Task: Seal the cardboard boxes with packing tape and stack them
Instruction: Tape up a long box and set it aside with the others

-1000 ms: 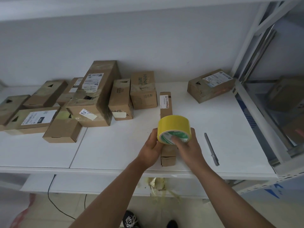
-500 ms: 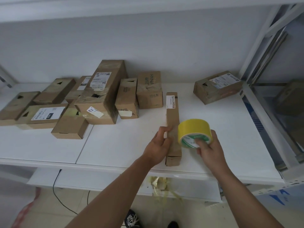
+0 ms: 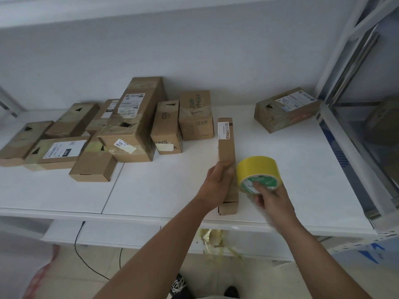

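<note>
A: So, how many cardboard boxes do you count on the white shelf [image 3: 164,190]?

B: I count ten, but the pile is crowded, so maybe I miss one. Eight are in the cluster of boxes [image 3: 103,134] at the left and centre of the frame. One taped box [image 3: 285,110] lies alone at the upper right. One long narrow box [image 3: 225,145] lies at the centre, with its near end at the shelf's front edge.

A: And the tape?

B: There is one roll of yellow packing tape [image 3: 258,172], just to the right of the narrow box, lower centre of the frame.

A: What do the hands do?

B: The left hand [image 3: 216,184] holds the narrow box at its near half; the fingers are curled over its top. The right hand [image 3: 273,198] holds the roll, with the thumb on the green core. I cannot tell how the other fingers lie.

A: Anything below?

B: Crumpled yellow tape scraps [image 3: 212,240] hang under the shelf edge, and a black cable [image 3: 86,260] runs on the floor.
</note>
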`<state>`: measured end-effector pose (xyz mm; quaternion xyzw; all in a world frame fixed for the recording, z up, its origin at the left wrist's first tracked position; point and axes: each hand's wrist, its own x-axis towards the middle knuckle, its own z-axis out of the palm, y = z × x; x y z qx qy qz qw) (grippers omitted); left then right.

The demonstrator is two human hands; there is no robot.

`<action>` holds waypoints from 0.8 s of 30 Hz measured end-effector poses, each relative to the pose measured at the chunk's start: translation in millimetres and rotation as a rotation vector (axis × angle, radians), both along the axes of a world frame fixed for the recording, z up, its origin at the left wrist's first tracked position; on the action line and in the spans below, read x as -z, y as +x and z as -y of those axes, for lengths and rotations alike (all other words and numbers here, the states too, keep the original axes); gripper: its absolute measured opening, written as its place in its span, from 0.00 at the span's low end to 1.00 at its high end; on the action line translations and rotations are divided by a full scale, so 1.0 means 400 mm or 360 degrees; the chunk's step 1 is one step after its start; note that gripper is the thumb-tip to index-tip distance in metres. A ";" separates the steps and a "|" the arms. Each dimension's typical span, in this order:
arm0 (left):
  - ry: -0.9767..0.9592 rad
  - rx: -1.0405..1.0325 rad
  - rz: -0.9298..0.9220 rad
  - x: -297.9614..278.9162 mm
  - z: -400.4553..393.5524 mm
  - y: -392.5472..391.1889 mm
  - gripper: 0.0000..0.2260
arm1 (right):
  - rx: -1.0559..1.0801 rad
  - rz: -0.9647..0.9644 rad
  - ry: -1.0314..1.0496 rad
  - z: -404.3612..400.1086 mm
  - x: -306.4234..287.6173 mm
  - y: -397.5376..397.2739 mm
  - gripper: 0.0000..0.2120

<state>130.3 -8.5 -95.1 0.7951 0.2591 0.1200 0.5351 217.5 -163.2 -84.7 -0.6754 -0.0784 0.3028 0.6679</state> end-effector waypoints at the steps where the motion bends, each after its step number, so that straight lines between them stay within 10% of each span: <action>1: -0.0005 -0.0017 -0.0011 -0.003 0.000 0.005 0.14 | 0.0013 -0.0036 0.0036 -0.003 0.001 -0.001 0.08; 15: -0.0033 0.0194 -0.0030 -0.045 0.006 -0.047 0.23 | 0.0103 -0.0268 0.0139 -0.029 0.034 -0.007 0.04; 24: -0.0647 0.0119 0.0222 -0.014 -0.005 -0.099 0.19 | -0.0063 0.0431 -0.0138 -0.046 0.021 -0.039 0.13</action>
